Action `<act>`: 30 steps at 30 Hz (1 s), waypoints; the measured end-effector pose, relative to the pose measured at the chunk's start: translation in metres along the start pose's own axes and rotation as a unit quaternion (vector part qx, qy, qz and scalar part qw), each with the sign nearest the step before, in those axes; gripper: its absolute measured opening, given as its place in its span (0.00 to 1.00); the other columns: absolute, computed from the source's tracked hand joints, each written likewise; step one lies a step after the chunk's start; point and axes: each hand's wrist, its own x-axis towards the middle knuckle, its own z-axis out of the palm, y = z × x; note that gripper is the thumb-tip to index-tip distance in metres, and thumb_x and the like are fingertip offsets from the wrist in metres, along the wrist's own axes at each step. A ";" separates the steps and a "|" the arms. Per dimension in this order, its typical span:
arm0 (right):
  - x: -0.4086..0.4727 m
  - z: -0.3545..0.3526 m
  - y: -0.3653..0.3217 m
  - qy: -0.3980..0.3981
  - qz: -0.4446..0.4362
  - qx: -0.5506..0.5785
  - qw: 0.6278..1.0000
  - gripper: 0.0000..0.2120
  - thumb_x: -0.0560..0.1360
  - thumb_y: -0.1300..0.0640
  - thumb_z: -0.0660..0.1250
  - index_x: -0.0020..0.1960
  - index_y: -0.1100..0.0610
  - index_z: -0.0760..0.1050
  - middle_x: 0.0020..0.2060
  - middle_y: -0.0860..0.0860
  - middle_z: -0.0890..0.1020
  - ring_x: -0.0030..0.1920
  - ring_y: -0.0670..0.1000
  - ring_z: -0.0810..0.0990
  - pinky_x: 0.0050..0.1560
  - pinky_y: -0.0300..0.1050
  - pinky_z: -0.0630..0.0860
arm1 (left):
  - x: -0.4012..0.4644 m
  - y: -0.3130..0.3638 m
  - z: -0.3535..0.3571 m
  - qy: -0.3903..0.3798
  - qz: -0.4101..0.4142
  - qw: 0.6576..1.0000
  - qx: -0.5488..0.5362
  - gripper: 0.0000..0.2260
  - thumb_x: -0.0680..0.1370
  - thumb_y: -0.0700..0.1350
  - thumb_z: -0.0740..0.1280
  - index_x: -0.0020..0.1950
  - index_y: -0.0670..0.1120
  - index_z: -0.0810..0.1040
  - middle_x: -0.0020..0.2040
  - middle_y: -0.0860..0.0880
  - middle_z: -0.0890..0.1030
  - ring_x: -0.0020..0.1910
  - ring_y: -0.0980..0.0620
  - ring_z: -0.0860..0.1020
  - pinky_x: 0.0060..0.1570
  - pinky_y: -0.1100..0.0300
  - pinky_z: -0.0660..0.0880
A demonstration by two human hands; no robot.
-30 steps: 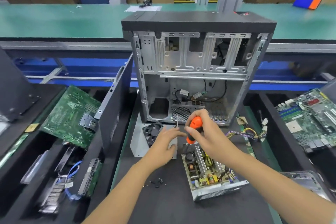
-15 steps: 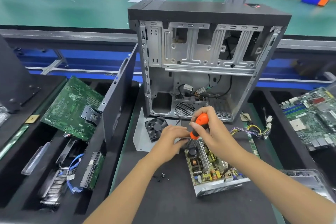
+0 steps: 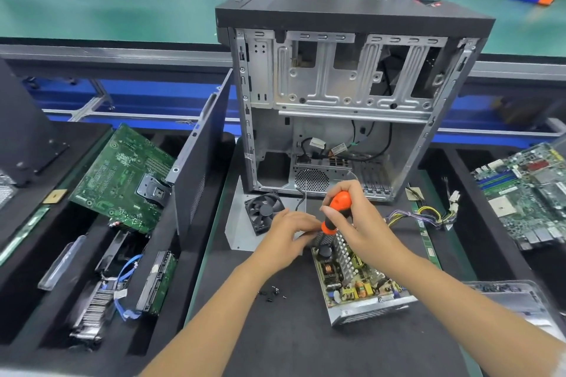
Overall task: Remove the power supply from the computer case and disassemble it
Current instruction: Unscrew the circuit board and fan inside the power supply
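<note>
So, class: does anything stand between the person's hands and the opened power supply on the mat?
Nothing visible does. The right hand holds the orange screwdriver at the power supply's far end, and the left hand is at that end too.

Both forearms extend forward from the lower edge of the view, bare and converging. The right hand is raised, wrist bent, fingers wrapped around an orange handle. The left hand lies lower, palm down, its fingers curled toward the right hand.
</note>
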 end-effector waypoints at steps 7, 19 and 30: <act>-0.001 0.001 0.002 0.002 0.004 -0.003 1.000 0.10 0.79 0.57 0.62 0.52 0.45 0.63 0.45 0.46 0.76 0.43 0.45 0.76 0.43 0.34 0.72 | 0.000 -0.002 0.000 -0.003 -0.001 1.000 0.000 0.11 0.78 0.37 0.68 0.58 0.48 0.84 0.57 0.56 0.83 0.62 0.56 0.76 0.67 0.39 0.64; 0.002 0.004 0.003 0.002 -0.002 -0.013 1.000 0.11 0.79 0.56 0.62 0.52 0.43 0.62 0.45 0.44 0.75 0.42 0.44 0.74 0.41 0.31 0.70 | 0.001 -0.006 0.000 -0.003 -0.014 1.000 0.000 0.10 0.79 0.38 0.67 0.57 0.47 0.84 0.57 0.56 0.83 0.61 0.57 0.76 0.68 0.41 0.62; 0.002 0.005 0.003 0.005 -0.003 -0.014 1.000 0.11 0.79 0.56 0.62 0.52 0.42 0.62 0.44 0.42 0.74 0.43 0.42 0.74 0.42 0.30 0.70 | 0.000 -0.003 -0.001 -0.001 -0.007 1.000 0.001 0.10 0.79 0.38 0.67 0.57 0.48 0.84 0.56 0.57 0.83 0.60 0.58 0.76 0.68 0.40 0.62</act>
